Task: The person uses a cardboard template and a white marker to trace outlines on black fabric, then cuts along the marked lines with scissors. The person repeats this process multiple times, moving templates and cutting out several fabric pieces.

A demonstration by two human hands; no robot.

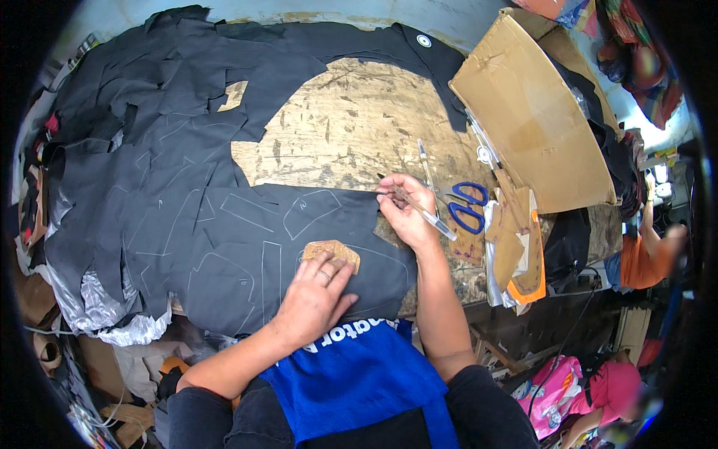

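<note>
While left hand [313,290] flattens template [333,254], right hand [402,209] grips pen [423,212].

one head-worn fisheye view looks steeply down, close over the worktable [351,127], edges bending toward the rim

We count two bare hands at the table: one left hand [314,288] and one right hand [404,209]. One pen [422,211] sits in the right hand, and a second clear pen [424,161] lies on the table. We count one small cardboard template [333,253], one pair of blue-handled scissors [467,206], one large folded cardboard sheet [531,120], one wooden table [359,135] and one spread of black fabric [224,224]. The loose pattern pieces [516,247] beside the scissors overlap too much for us to count.
</note>
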